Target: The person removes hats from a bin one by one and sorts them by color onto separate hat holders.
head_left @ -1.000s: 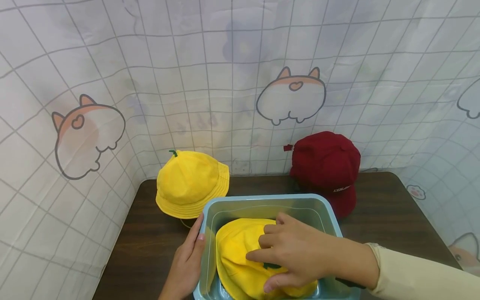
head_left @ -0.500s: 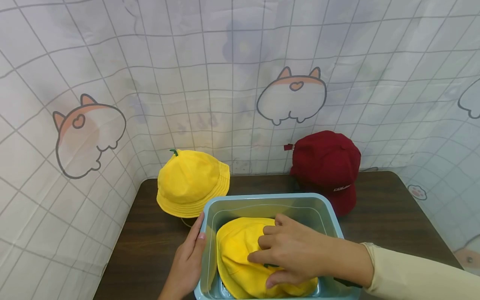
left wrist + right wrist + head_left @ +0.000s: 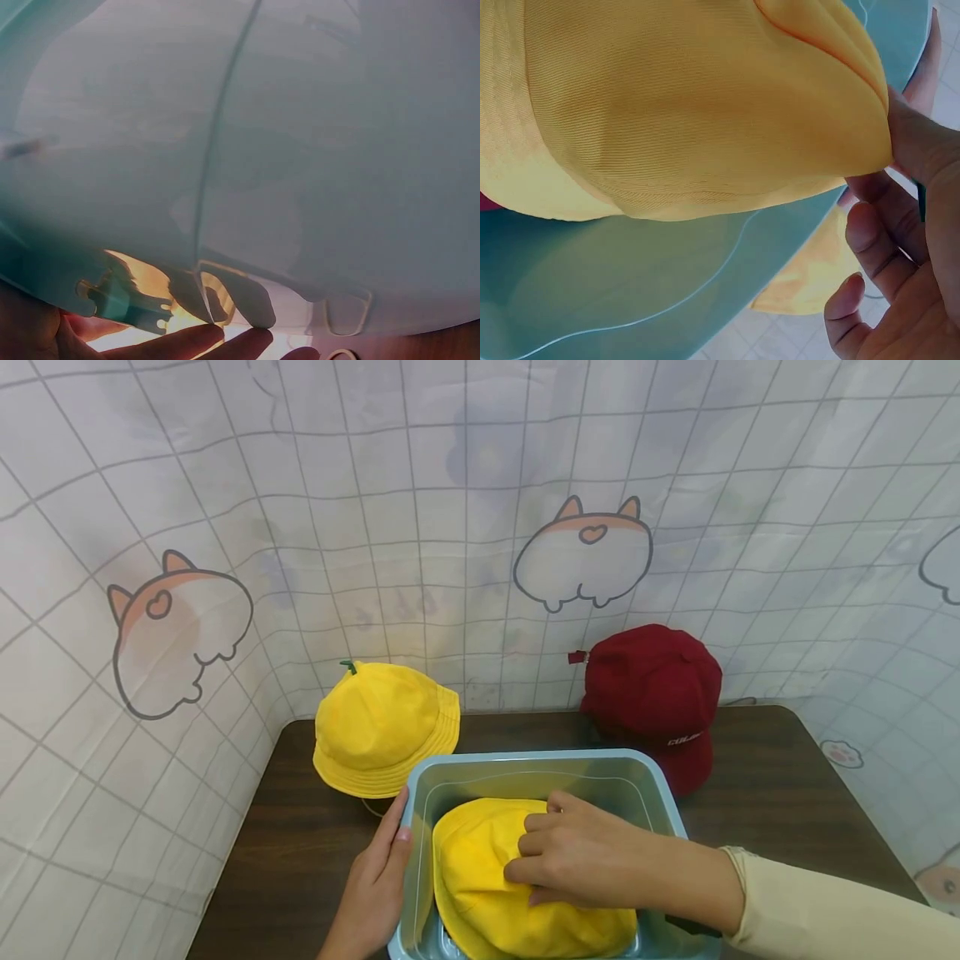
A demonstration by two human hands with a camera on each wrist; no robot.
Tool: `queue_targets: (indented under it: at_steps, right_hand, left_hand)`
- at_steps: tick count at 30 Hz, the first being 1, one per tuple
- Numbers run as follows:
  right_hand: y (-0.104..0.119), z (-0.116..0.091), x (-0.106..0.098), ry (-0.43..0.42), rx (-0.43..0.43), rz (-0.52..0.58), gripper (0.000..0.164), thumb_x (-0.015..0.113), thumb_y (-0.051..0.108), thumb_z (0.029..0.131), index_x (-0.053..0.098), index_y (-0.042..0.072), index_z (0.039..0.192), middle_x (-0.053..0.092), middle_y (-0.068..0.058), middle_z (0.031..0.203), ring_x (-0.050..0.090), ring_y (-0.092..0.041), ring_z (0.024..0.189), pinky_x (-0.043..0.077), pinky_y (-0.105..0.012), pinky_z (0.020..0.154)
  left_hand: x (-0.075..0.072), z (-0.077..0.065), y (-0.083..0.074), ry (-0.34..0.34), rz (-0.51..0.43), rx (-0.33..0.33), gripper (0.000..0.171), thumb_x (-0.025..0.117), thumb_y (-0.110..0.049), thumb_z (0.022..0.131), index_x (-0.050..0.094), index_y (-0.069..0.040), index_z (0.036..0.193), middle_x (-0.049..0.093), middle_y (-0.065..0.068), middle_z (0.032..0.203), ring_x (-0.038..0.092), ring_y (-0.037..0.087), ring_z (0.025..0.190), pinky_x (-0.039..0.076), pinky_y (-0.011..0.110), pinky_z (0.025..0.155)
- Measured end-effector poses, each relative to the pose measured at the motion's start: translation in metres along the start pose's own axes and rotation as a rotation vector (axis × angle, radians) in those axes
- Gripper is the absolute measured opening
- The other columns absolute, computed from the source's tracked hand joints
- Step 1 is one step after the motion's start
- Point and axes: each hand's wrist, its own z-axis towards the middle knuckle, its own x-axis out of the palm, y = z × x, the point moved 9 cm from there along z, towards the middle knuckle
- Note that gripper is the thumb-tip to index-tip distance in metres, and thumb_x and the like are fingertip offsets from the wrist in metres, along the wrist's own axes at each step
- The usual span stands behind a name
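Note:
A yellow bucket hat (image 3: 480, 877) lies inside a light blue plastic basin (image 3: 525, 757), its brim towards the left wall. My right hand (image 3: 577, 852) reaches in over the hat. In the right wrist view, thumb and index finger pinch a fold of the yellow cloth at the crown, while the other fingers curl loosely beside it. A bit of green shows behind that hand. My left hand (image 3: 372, 877) rests along the basin's left outer side, fingers extended. The left wrist view shows its fingertips low against the basin wall (image 3: 247, 150).
Behind the basin on the left stands a second yellow bucket hat (image 3: 378, 727) with a green stem on top. A dark red cap (image 3: 648, 681) is behind it on the right. Everything stands on a dark wooden table (image 3: 270, 852) before a checked curtain (image 3: 420, 527).
My right thumb has closed in towards the fingers, gathering the hat's crown; the green stem has gone from sight in the head view. My left hand and the basin hold still.

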Motion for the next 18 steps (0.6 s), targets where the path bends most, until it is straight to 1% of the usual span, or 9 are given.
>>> queue_targets:
  at_steps: [4,9,14,18]
  right_hand:
    - [-0.001,0.0,-0.001,-0.011,0.003,-0.013,0.02,0.078,0.042,0.09,0.07,0.032,0.105,0.061,0.016,0.08,0.046,-0.004,0.073,0.027,-0.021,0.069]
    - [-0.002,0.0,-0.002,-0.03,0.003,-0.033,0.016,0.077,0.039,0.091,0.07,0.03,0.101,0.061,0.016,0.079,0.045,-0.005,0.073,0.028,-0.022,0.07]
    - [-0.002,-0.001,-0.006,-0.076,0.002,-0.057,0.012,0.076,0.037,0.092,0.069,0.029,0.096,0.059,0.015,0.077,0.044,-0.007,0.072,0.027,-0.022,0.069]
    - [-0.004,-0.001,-0.016,-0.137,0.004,-0.089,0.013,0.078,0.037,0.091,0.068,0.028,0.092,0.057,0.014,0.074,0.044,-0.007,0.07,0.027,-0.022,0.068]
  left_hand:
    - [0.0,0.0,0.001,0.003,-0.007,-0.004,0.048,0.036,-0.041,0.112,0.027,-0.046,0.159,0.04,-0.004,0.162,0.05,0.019,0.137,0.04,0.05,0.113]
    - [0.001,0.0,0.001,0.007,-0.01,0.001,0.048,0.036,-0.041,0.112,0.027,-0.046,0.159,0.04,-0.004,0.162,0.049,0.019,0.137,0.04,0.05,0.113]
    - [0.001,0.0,0.001,0.007,-0.008,0.001,0.048,0.036,-0.042,0.112,0.027,-0.046,0.159,0.04,-0.005,0.162,0.049,0.018,0.137,0.041,0.048,0.113]
    - [0.001,0.001,0.001,0.013,-0.018,0.0,0.048,0.036,-0.042,0.112,0.027,-0.046,0.159,0.039,-0.005,0.162,0.049,0.019,0.137,0.04,0.049,0.113]
